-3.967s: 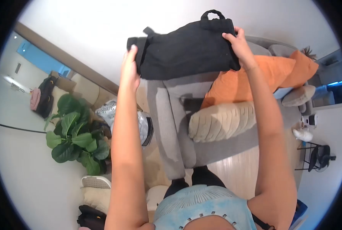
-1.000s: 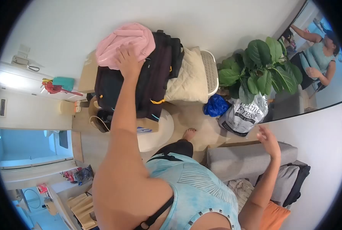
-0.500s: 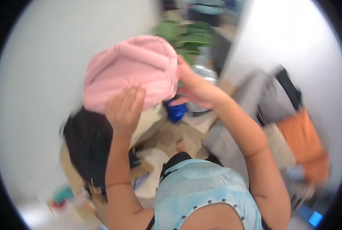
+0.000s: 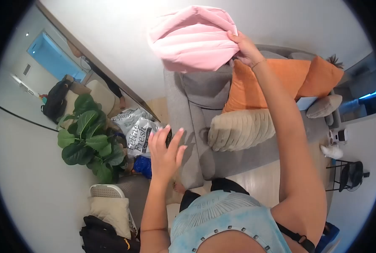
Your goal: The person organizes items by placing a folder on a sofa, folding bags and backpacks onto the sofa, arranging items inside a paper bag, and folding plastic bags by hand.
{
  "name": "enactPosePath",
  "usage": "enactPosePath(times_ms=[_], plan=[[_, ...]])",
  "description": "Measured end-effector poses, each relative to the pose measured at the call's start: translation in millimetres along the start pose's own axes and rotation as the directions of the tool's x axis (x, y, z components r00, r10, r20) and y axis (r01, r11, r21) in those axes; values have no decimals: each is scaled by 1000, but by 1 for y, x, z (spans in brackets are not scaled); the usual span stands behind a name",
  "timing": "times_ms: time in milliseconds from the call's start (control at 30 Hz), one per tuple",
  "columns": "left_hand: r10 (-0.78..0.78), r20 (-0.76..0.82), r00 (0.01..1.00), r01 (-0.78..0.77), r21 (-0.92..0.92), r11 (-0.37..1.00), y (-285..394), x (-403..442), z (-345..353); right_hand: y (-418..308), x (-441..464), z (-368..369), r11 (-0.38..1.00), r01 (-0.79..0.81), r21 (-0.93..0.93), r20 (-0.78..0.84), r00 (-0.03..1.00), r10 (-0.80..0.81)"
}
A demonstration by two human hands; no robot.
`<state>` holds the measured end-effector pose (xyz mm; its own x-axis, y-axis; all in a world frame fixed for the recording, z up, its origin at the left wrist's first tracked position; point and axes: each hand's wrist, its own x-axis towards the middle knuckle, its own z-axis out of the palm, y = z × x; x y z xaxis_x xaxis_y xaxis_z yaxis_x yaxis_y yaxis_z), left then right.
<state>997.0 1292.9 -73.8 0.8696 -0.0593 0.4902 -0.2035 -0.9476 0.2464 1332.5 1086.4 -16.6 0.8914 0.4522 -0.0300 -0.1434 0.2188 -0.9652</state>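
Observation:
My right hand (image 4: 247, 49) reaches up and away, its fingers and thumb closed on the right edge of a pink padded fabric item (image 4: 192, 40). The item is soft, with folds across its face, and hangs in the air before the wall and the top of the sofa; its exact kind is unclear. Lower down, my left hand (image 4: 164, 158) is raised with fingers spread and nothing in them. Behind that hand, a silver bag marked "Feline Fresh" (image 4: 136, 137) stands on the floor.
A grey sofa (image 4: 188, 147) carries orange pillows (image 4: 249, 86) and a beige ribbed cushion (image 4: 242, 130). To the left are a large-leaved plant (image 4: 91, 135), a mirror (image 4: 32, 71), and a chair (image 4: 105, 189) with a cream cushion and a black bag (image 4: 101, 236).
My left hand has let go of the pink item and moved down, opening. My right hand now grips its edge. The view has swung right toward the sofa.

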Motion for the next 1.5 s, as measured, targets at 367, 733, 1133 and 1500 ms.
enactPosePath(times_ms=[367, 733, 1133, 1500], plan=[[-505, 320, 802, 510, 75, 857, -26, -57, 39, -10, 92, -243, 915, -143, -376, -340, 940, 7], [-724, 492, 483, 757, 180, 628, -37, -105, 81, 58, 118, -359, 318, -590, -742, -601, 796, 75], [-705, 509, 494, 773, 113, 624, -37, -110, 102, 107, 138, -362, 40, 16, -999, 28, 949, 315], [-777, 224, 588, 757, 188, 626, -28, -212, 6, 82, 185, -332, 311, 256, -915, 292, 953, 75]])
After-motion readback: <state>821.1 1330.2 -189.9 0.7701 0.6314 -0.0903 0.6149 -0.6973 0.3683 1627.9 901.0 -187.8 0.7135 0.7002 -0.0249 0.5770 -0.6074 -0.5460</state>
